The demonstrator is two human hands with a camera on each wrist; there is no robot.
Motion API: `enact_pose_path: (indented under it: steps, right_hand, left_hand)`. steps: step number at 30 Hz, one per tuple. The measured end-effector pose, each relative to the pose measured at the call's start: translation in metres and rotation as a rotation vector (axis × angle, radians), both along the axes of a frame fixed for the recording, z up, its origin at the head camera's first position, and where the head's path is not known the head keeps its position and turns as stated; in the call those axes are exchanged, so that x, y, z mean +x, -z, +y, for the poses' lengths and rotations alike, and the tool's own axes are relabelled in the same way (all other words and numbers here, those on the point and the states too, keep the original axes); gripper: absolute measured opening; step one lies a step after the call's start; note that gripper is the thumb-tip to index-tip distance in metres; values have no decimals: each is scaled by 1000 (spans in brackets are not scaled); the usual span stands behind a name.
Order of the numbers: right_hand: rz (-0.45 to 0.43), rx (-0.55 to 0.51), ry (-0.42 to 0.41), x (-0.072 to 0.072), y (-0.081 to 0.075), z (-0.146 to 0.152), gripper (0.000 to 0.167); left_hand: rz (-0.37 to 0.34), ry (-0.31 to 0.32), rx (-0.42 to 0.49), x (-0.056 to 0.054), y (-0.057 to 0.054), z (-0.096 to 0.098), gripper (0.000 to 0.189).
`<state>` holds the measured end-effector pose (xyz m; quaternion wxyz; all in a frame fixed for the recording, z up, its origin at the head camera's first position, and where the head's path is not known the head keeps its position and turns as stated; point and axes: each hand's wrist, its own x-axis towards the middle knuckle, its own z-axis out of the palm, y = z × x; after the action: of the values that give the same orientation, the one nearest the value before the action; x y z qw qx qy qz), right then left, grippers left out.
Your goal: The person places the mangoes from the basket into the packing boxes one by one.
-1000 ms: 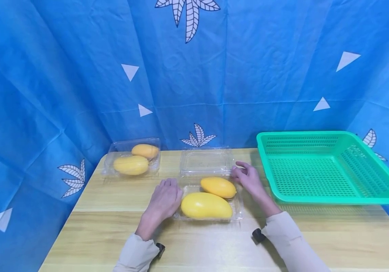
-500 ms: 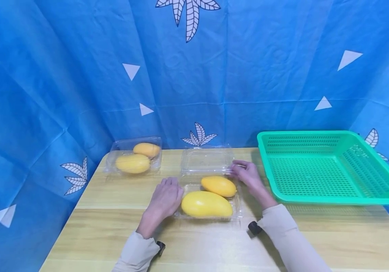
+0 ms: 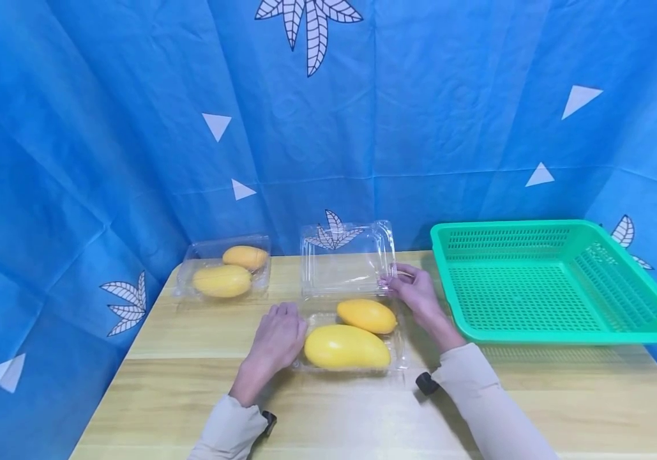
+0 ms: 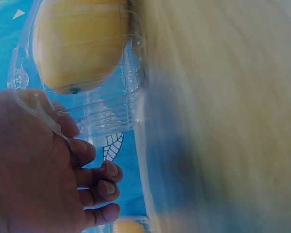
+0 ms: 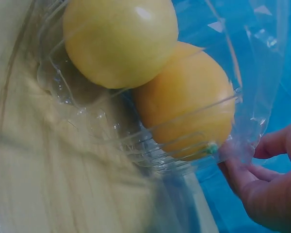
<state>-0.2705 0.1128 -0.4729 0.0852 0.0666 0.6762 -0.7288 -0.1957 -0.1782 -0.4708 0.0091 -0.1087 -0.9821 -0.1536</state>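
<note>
A clear plastic clamshell box point(image 3: 400, 358) lies in the middle of the table in the head view. In it are a large yellow mango point(image 3: 347, 347) and a smaller orange-yellow mango point(image 3: 366, 316) behind it. The box's lid point(image 3: 339, 271) is tilted up at the back. My right hand point(image 3: 417, 294) grips the lid's right edge, thumb and fingers on the thin plastic point(image 5: 254, 141). At the left side my left hand point(image 3: 279, 335) holds the rim of the box; in the left wrist view the rim point(image 4: 46, 119) runs between thumb and fingers.
A second clear box point(image 3: 181, 275) with two mangoes point(image 3: 221, 281) stands at the back left. The green perforated basket point(image 3: 535, 338) is at the right, close to my right forearm. A blue curtain point(image 3: 328, 128) hangs behind the wooden table point(image 3: 190, 396).
The lid has swung up from lying low behind the box to a tilted stand. My right hand has moved slightly left onto its edge; my left hand stays at the box's side.
</note>
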Motion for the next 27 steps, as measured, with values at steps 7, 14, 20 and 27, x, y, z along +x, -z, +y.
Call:
enact_pose_path:
  steps: [7, 14, 20, 27]
  right_hand:
    - [88, 28, 1, 0, -2, 2, 49]
    - [172, -1, 35, 1, -6, -3, 44]
    - [225, -22, 40, 0, -6, -6, 37]
    - [289, 53, 56, 0, -8, -7, 31]
  left_hand:
    - [32, 31, 30, -8, 2, 0, 19]
    - [8, 37, 67, -19, 8, -5, 18]
    - [-8, 25, 68, -26, 8, -5, 20]
    - [25, 52, 52, -34, 9, -3, 20]
